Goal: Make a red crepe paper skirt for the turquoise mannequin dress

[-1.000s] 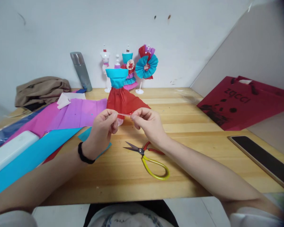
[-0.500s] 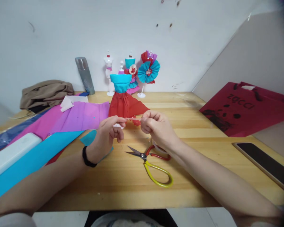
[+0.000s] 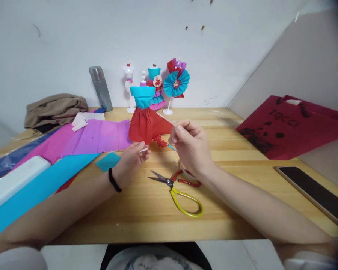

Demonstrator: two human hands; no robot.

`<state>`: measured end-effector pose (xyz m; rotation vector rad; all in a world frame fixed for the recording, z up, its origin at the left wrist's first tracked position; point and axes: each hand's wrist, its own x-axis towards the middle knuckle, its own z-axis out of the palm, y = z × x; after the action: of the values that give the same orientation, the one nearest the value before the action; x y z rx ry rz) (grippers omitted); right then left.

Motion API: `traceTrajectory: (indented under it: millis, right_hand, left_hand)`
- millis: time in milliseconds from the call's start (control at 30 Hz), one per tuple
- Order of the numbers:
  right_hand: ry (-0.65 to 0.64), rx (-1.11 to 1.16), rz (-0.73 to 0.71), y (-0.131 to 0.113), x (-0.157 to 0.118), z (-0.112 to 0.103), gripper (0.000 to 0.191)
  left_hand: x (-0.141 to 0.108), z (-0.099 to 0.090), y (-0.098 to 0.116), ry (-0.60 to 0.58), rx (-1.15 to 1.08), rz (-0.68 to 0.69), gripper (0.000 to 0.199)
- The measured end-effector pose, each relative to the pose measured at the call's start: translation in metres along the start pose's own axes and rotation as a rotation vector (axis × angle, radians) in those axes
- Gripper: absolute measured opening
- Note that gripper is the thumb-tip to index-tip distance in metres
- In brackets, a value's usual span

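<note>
One dress (image 3: 143,125), head view: left hand (image 3: 133,159) just in front, at its white base (image 3: 144,149), curled, grip or mere touch impossible to tell; right hand (image 3: 190,148) just right of the dress, closed in a pinch, contents hidden. Farther in front of the dress, scissors (image 3: 169,182), blades apart; behind it and left, a bottle (image 3: 100,88).

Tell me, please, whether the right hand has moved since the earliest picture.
Yes, the right hand has moved to the right, judged against the scissors, and more of their red handle is now uncovered.
</note>
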<state>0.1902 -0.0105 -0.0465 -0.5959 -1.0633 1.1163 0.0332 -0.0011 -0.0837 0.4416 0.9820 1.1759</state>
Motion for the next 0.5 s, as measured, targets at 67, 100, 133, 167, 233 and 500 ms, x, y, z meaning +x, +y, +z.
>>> traceTrajectory:
  millis: [67,100,133,167,233,500]
  right_hand:
    - [-0.02,0.136,0.144,0.007,0.0,0.0,0.026]
    - [-0.018,0.2,0.217,0.011,0.0,0.0,0.028]
    - [-0.012,0.253,0.28,0.015,0.0,0.0,0.029]
    - [-0.007,0.295,0.334,0.019,-0.001,0.0,0.03]
    - [-0.005,0.348,0.409,0.027,-0.004,-0.001,0.03]
    - [0.005,0.388,0.547,0.043,-0.012,0.005,0.024]
  left_hand:
    - [0.008,-0.003,-0.004,-0.039,-0.04,0.016,0.021]
    - [0.012,-0.005,-0.006,-0.07,-0.05,0.024,0.018]
    - [0.016,-0.007,-0.008,-0.098,-0.052,0.024,0.016]
    - [0.02,-0.009,-0.01,-0.129,-0.051,0.023,0.014]
    - [0.029,-0.014,-0.013,-0.19,-0.034,0.032,0.012]
    - [0.043,-0.017,-0.018,-0.22,0.035,0.118,0.016]
